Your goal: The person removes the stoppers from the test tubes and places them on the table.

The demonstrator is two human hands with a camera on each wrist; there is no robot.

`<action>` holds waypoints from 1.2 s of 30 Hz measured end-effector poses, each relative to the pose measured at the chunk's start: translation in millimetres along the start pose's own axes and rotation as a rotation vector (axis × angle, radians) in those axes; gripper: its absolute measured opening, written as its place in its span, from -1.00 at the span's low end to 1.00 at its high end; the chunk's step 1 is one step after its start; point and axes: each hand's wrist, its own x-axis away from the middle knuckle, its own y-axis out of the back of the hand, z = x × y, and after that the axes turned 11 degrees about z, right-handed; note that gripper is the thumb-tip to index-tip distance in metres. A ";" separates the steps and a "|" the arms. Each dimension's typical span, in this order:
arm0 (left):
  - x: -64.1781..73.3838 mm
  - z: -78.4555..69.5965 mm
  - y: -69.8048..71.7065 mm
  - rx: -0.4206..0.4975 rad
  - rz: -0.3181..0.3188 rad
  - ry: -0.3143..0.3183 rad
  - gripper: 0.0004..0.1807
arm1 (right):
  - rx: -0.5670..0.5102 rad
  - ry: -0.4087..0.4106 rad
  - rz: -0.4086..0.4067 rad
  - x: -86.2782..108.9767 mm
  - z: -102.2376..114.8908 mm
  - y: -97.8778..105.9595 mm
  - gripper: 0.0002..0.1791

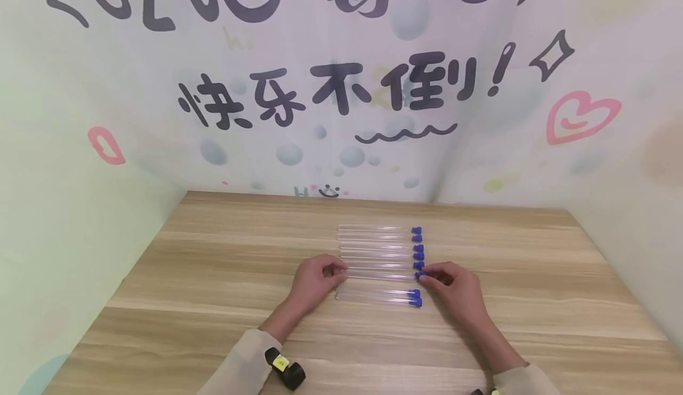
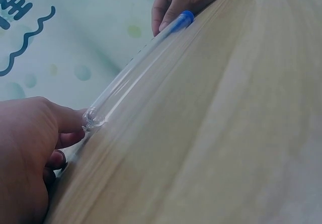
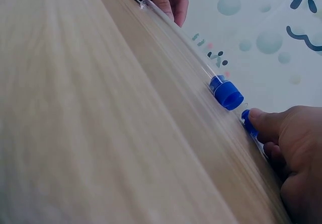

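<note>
Clear test tubes with blue caps lie side by side on the wooden table, caps toward the right. My left hand [image 1: 313, 277] has thumb and forefinger at the rounded end of one test tube [image 1: 380, 276], pinching it. At that tube's other end, my right hand [image 1: 460, 291] pinches the blue cap [image 3: 248, 123] between thumb and fingers. Several more tubes [image 1: 373, 238] lie just beyond it in a row. Nearer to me, across a small gap, two tubes [image 1: 376, 295] lie together; their caps [image 1: 415, 298] are side by side.
The wood-grained table [image 1: 187, 252] extends around the row. A printed cloth wall [image 1: 331, 163] with lettering and bubbles stands along its back edge, and pale walls [image 1: 69, 205] close off the sides.
</note>
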 end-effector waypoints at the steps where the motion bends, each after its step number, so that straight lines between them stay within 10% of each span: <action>1: -0.1 0.2 0.0 0.003 -0.003 0.000 -0.90 | 0.001 0.002 0.001 0.0 0.3 0.2 -0.80; 17: 3.2 -2.1 1.3 0.091 -0.059 0.025 -0.87 | -0.108 -0.042 -0.115 7.8 5.9 1.3 -0.75; 36: 22.8 -4.3 6.1 0.079 -0.016 0.017 -0.88 | -0.123 0.045 0.015 27.9 14.5 -9.8 -0.81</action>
